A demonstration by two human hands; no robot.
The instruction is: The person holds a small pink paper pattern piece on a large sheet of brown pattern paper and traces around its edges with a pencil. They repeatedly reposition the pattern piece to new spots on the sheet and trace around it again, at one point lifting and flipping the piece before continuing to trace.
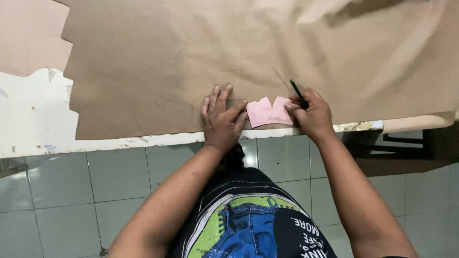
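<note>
A large tan sheet of material [229,52] covers a white table [33,129]. On its near edge lies a small pink paper template [268,112] with a notched top. My left hand [221,118] rests flat on the tan sheet just left of the template, its fingers apart and the thumb touching the template's left edge. My right hand [311,114] sits at the template's right edge and grips a black pen [298,93], whose upper end points away from me.
Traced outlines show on the tan sheet [158,112] left of my left hand. The sheet's left edge [69,52] is cut in steps. A grey tiled floor [71,191] lies below the table edge, and a dark frame [401,143] stands at the right.
</note>
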